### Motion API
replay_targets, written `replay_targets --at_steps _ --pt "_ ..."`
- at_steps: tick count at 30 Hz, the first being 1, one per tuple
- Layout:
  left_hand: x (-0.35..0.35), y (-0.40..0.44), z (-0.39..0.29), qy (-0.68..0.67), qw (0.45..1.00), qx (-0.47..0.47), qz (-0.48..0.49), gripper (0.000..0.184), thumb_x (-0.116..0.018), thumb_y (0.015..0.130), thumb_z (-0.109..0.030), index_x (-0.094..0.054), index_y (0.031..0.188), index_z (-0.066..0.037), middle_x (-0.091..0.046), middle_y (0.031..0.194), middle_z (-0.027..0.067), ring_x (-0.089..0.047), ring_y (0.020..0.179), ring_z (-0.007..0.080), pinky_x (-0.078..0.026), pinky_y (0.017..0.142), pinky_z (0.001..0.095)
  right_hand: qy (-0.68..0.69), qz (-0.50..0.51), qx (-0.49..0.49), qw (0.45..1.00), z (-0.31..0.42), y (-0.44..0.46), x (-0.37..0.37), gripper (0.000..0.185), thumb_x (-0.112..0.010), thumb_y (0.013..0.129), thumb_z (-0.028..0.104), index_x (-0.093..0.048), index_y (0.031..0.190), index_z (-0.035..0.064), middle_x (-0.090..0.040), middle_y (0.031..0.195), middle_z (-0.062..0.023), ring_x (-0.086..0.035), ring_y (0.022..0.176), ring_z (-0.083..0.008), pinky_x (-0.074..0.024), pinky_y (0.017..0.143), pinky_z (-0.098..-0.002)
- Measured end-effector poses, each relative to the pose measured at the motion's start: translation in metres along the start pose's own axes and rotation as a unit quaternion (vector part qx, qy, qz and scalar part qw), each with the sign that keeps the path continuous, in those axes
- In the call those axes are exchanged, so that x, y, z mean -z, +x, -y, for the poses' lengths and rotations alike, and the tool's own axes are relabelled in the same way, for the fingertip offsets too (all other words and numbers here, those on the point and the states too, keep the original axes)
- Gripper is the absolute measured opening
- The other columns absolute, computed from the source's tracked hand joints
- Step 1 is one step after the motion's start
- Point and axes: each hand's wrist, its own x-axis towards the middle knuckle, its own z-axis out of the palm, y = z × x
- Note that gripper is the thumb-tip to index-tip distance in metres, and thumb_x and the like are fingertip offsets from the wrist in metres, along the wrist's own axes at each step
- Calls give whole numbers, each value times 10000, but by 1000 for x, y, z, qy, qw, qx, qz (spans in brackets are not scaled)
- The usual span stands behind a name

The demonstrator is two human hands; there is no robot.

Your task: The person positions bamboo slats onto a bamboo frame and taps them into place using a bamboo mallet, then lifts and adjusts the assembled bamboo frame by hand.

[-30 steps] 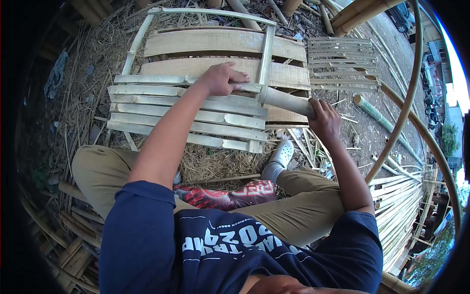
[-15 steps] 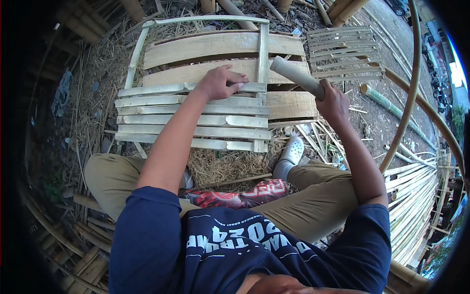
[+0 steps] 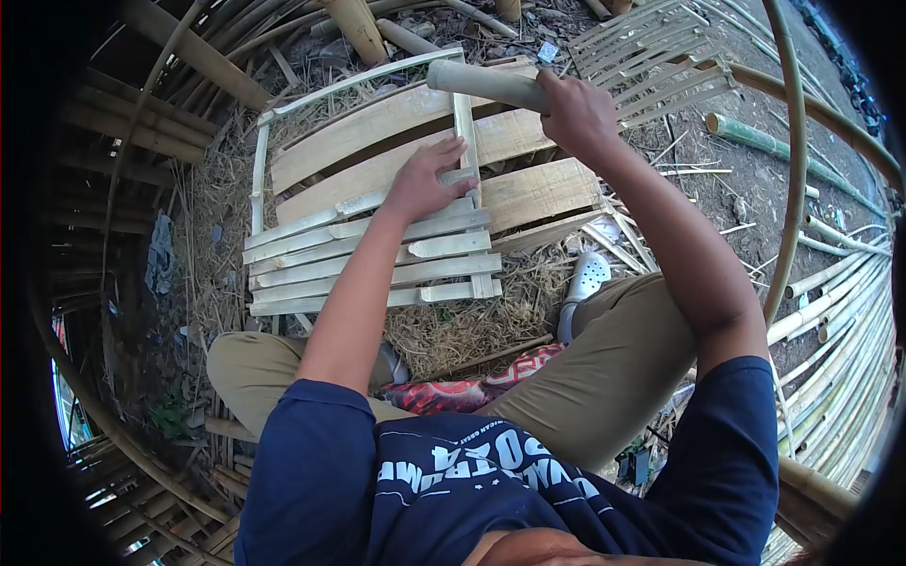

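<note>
My right hand (image 3: pixel 578 115) is closed round one end of a thick, pale cylindrical mallet (image 3: pixel 486 85), raised over the top right part of a bamboo slat frame (image 3: pixel 260 179). My left hand (image 3: pixel 427 179) lies on the frame near its right side strip (image 3: pixel 464 118), fingers stretched and thumb apart. It rests at the right end of the uppermost of several parallel bamboo slats (image 3: pixel 377 275). Whether anything small is under its fingers is hidden. Beneath the frame are wide wooden planks (image 3: pixel 533 193) with gaps between them.
Another slatted bamboo panel (image 3: pixel 651 61) lies at the upper right. A green bamboo pole (image 3: pixel 793 156) and a pile of split bamboo (image 3: pixel 840 349) are on the right. A curved pole (image 3: pixel 791 160) rises there. Dry shavings (image 3: pixel 462 325) cover the ground before my legs.
The mallet has moved left and up, now above the frame's side strip. My left hand has shifted, its fingers stretching out toward that strip. The view has turned.
</note>
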Motion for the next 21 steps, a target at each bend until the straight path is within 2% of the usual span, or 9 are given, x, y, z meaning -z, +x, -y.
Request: replay_targets --at_steps 3,7,12,15,18,21 --pt "-4 3 2 67 997 15 44 588 -740 943 -454 -656 1406 -101 -526 1570 102 -457 1474 346 -289 1280 479 9 -11 15 1000 7 4 0 273 -694 808 91 -646 1077 78 -749 901 -142 -756 848 -348 -582 698 -479" --pt "-4 2 5 23 997 2 73 562 -675 1000 -435 -630 1420 -64 -496 1586 113 -454 1474 329 -206 1305 501 29 -30 30 999 14 6 -1 284 -702 788 81 -657 1068 79 -751 891 -144 -759 842 -339 -583 691 -469" --pt "-3 5 8 13 996 -16 89 536 -628 1036 -406 -607 1431 -44 -488 1585 128 -474 1461 292 -126 1318 523 36 -15 27 999 18 10 -4 347 -695 785 88 -665 1130 103 -745 875 -145 -746 825 -358 -571 699 -488" --pt "-3 5 9 14 996 -17 91 527 -632 1035 -400 -617 1422 -43 -498 1575 129 -467 1464 300 -134 1319 515 33 -5 29 999 16 9 -6 341 -692 781 80 -665 1120 96 -743 864 -147 -745 821 -361 -571 692 -490" --pt "-4 5 11 -5 997 -20 68 463 -652 1026 -384 -666 1383 -89 -564 1519 128 -524 1423 283 -184 1295 561 28 9 28 999 14 8 -7 335 -691 777 79 -666 1111 92 -741 853 -145 -746 819 -358 -571 687 -490" --pt "9 9 18 -8 995 -33 98 432 -621 1050 -348 -654 1399 -95 -610 1477 128 -599 1350 307 -301 1272 477 29 30 27 999 10 6 -8 341 -701 768 90 -669 1108 90 -741 851 -144 -746 818 -354 -572 686 -488"
